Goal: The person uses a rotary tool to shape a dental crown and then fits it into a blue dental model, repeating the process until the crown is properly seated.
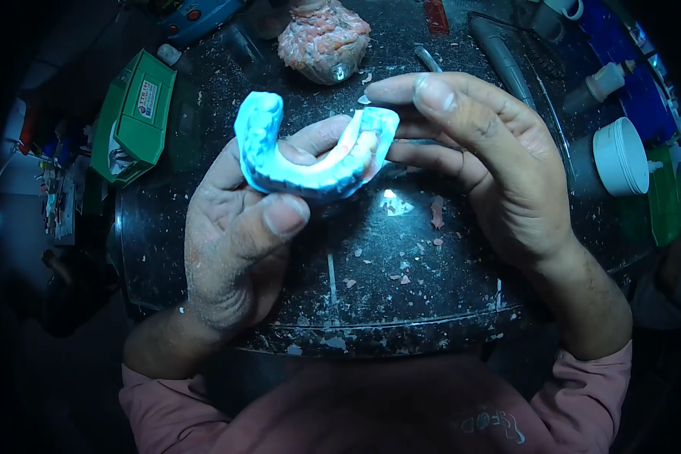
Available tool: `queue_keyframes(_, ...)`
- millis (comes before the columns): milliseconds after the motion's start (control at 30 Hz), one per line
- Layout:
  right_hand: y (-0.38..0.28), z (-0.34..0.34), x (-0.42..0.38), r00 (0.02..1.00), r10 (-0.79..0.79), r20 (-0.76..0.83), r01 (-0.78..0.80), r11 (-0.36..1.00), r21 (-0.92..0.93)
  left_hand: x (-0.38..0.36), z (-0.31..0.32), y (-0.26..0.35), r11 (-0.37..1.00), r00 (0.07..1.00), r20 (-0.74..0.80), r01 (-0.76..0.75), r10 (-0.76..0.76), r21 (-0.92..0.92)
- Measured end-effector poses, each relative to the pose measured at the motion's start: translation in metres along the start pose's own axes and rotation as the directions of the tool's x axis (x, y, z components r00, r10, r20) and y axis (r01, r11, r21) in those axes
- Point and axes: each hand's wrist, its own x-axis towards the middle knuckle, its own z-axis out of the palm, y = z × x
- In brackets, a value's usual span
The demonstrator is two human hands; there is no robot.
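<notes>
My left hand (238, 227) is closed on a horseshoe-shaped dental model (303, 175), thumb at its near edge and fingers behind it. The model is pale blue, brightly lit, with tooth shapes along the arch and a yellowish part near its right end. Just right of the model is my right hand (492, 151), its thumb and index finger close together around a tiny pale piece (365, 100) at the fingertips. The other fingers of that hand reach behind the model's right end; whether they touch it is unclear.
A dark, speckled table (340, 303) carries pinkish scraps. A lumpy pink mass (325, 41) stands at the back. Green bins (140, 113) are at left and right, with a white tub (620, 157) and a grey handpiece (501, 60) on the right. Part of a person shows at far left.
</notes>
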Motion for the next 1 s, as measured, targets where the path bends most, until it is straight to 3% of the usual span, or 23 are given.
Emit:
queue_keyframes(133, -0.002, -0.005, 0.005, 0.995, 0.064, -0.07, -0.071, 0.992, -0.102, 0.001, -0.002, 0.0, 0.998, 0.999, -0.045, -0.01, 0.013, 0.058)
queue_keyframes(200, -0.004, -0.008, 0.004, 0.985, 0.167, -0.045, -0.171, 0.979, -0.112, 0.002, -0.003, -0.003, 0.992, 0.998, -0.034, -0.05, 0.054, 0.115)
queue_keyframes(333, -0.015, -0.002, 0.0, 0.972, 0.228, 0.05, -0.222, 0.969, -0.107, 0.0, -0.008, -0.007, 0.976, 0.986, 0.07, -0.161, 0.152, 0.143)
queue_keyframes(400, -0.009, 0.001, -0.002, 0.981, 0.196, 0.008, -0.196, 0.98, -0.038, 0.0, -0.014, -0.008, 0.912, 0.966, 0.183, -0.238, 0.185, 0.334)
queue_keyframes(433, -0.009, 0.001, -0.003, 0.984, 0.179, 0.013, -0.178, 0.984, -0.023, -0.003, -0.004, -0.01, 0.906, 0.975, 0.057, -0.223, 0.217, 0.361)
queue_keyframes(467, -0.009, 0.001, -0.004, 0.987, 0.161, 0.018, -0.161, 0.987, -0.008, -0.001, -0.006, -0.011, 0.907, 0.975, 0.057, -0.219, 0.213, 0.36)
queue_keyframes(533, -0.01, 0.002, -0.004, 0.989, 0.148, 0.025, -0.148, 0.989, 0.009, 0.002, -0.014, -0.011, 0.867, 0.924, 0.269, -0.356, 0.271, 0.349)
queue_keyframes(567, -0.009, 0.002, -0.004, 0.991, 0.132, 0.034, -0.132, 0.991, 0.025, 0.002, -0.015, -0.01, 0.821, 0.915, 0.297, -0.382, 0.272, 0.425)
queue_keyframes(700, -0.006, 0.005, -0.004, 0.992, 0.124, 0.023, -0.125, 0.992, 0.034, 0.001, -0.011, -0.007, 0.811, 0.906, 0.304, -0.405, 0.294, 0.422)
queue_keyframes(767, -0.006, 0.005, -0.005, 0.995, 0.085, 0.045, -0.084, 0.996, -0.011, -0.001, -0.004, -0.001, 0.768, 0.926, 0.295, -0.365, 0.237, 0.526)
queue_keyframes(900, -0.005, 0.004, -0.005, 0.995, 0.072, 0.068, -0.071, 0.997, -0.013, -0.001, -0.005, 0.0, 0.815, 0.928, 0.295, -0.349, 0.229, 0.463)
queue_keyframes(1000, -0.003, 0.003, -0.005, 0.995, 0.006, 0.099, -0.002, 0.999, -0.035, -0.004, -0.005, 0.002, 0.757, 0.92, 0.301, -0.381, 0.252, 0.531)
